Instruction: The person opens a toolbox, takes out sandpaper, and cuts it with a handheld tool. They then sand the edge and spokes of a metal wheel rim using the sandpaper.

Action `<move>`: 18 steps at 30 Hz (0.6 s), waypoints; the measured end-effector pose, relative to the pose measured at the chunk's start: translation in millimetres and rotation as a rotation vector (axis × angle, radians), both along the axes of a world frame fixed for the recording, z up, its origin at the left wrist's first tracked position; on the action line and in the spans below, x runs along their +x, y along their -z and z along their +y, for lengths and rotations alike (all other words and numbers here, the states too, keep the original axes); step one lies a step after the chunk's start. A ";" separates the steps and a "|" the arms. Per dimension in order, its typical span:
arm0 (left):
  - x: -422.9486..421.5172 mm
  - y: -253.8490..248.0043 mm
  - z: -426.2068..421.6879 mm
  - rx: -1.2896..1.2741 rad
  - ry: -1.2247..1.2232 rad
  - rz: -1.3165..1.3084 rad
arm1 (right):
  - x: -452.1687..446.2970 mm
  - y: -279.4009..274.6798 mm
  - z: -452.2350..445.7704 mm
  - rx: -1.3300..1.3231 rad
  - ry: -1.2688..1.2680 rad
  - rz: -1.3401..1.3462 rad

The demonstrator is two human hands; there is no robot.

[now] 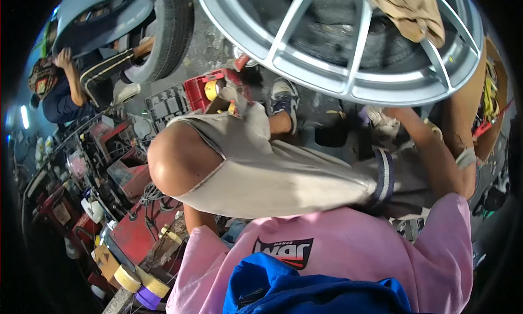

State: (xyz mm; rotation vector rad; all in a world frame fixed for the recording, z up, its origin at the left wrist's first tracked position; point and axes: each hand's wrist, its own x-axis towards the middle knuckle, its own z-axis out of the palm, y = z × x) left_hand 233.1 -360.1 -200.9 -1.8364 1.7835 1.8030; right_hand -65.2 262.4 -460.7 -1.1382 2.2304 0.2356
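Observation:
My right hand is low beneath the near edge of a silver multi-spoke wheel rim. It appears closed on a crumpled whitish rag, though the fingers are partly hidden. Beside the rag is a small purple patch. Across the rim's spokes at the top lies a wrinkled tan cloth. Only part of my left arm shows below my bent knee; the left hand is out of sight.
Left of my leg stand a red toolbox with yellow tape, red equipment and tangled cables. Another person is at upper left, a hand on a grey rim near a tyre. A cardboard box stands at right.

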 end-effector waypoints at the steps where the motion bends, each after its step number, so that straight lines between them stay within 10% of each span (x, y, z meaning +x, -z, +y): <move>1: -0.4 2.5 -9.1 -0.043 0.002 -0.019 | 10.8 -0.3 -11.1 0.004 -0.050 -0.034; 9: -40.8 28.7 -54.0 -0.821 0.626 -0.441 | 23.5 -15.6 -70.1 -0.043 0.043 -0.197; 18: -172.9 12.0 10.6 -0.823 0.925 0.003 | 43.3 -61.9 -174.3 -0.264 0.236 -0.306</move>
